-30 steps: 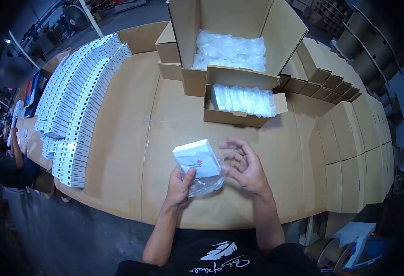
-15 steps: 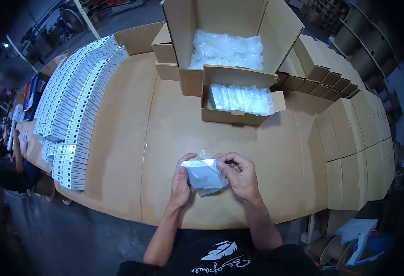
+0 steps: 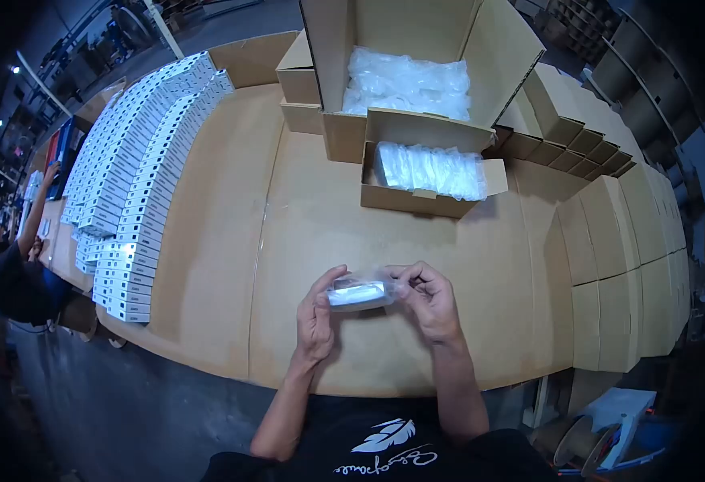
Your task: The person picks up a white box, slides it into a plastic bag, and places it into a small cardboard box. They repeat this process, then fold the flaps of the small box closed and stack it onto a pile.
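A small white box in a clear plastic bag [image 3: 360, 294] is held between my two hands above the front of the cardboard-covered table. Its narrow side faces me. My left hand [image 3: 318, 317] grips the left end, thumb in front and fingers behind. At the other end, my right hand [image 3: 429, 301] pinches the plastic with thumb and forefinger. Beyond my hands stands a small open carton [image 3: 416, 202] holding a row of bagged items [image 3: 431, 170]. Behind it, a large open carton [image 3: 497, 56] contains loose clear plastic bags [image 3: 407, 84].
Stacked white boxes [image 3: 127, 185] with printed ends line the table's left side. Closed brown cartons [image 3: 617, 265] are stacked along the right, with more cartons [image 3: 565, 120] at the back right. At far left another person [image 3: 23, 273] works at a neighbouring table. A cable spool [image 3: 581, 442] stands at lower right.
The bagged white box has been tilted, from its broad face showing to its narrow side showing. Both hands keep hold of it. The view has shifted slightly, and the other person's arm has risen.
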`<state>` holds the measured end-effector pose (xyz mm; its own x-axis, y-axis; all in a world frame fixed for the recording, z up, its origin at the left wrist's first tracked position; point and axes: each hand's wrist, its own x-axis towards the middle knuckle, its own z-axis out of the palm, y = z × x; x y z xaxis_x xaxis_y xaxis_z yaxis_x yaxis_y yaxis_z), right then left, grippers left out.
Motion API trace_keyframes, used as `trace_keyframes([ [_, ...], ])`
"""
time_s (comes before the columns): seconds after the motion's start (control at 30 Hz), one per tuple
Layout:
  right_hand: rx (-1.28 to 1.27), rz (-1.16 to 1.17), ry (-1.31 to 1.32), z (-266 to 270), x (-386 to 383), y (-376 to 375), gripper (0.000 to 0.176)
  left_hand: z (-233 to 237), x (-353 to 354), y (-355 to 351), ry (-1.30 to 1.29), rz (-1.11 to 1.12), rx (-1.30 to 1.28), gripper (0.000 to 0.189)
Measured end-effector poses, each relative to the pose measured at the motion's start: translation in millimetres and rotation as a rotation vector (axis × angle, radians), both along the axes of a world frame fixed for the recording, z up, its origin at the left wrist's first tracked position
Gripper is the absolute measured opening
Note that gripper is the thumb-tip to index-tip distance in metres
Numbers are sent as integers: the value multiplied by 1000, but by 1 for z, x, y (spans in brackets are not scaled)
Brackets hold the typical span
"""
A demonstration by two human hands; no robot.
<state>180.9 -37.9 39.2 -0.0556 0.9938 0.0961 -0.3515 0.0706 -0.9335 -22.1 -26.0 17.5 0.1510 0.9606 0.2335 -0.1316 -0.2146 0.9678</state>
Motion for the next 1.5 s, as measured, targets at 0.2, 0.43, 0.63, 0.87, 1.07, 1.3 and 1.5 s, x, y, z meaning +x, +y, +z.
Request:
trace_keyframes([
  [0.2,-55,-30,-117,9,-6,-2,4,-7,3,-3,7,40,-13,54],
  [0.43,2,-26,98,11,-27,-8,47,5,25,1,-214,276,-280,48],
  [0.63,-166,-170,-216,-3,-35,-13,46,17,16,10,-26,68,-169,41],
  [0.87,-11,-327,-160,-12,-37,-12,26,10,12,6,-5,-114,-330,40],
  [1.07,97,-340,-392,-7,-32,-13,22,23,26,1,-266,-116,-563,25],
  [1.3,-125,-262,-123,-12,-18,-14,31,10,25,3,-231,-102,-563,21],
  [1.5,-46,-347,184,11,-2,-14,26,0,24,6,-295,-16,-591,26],
])
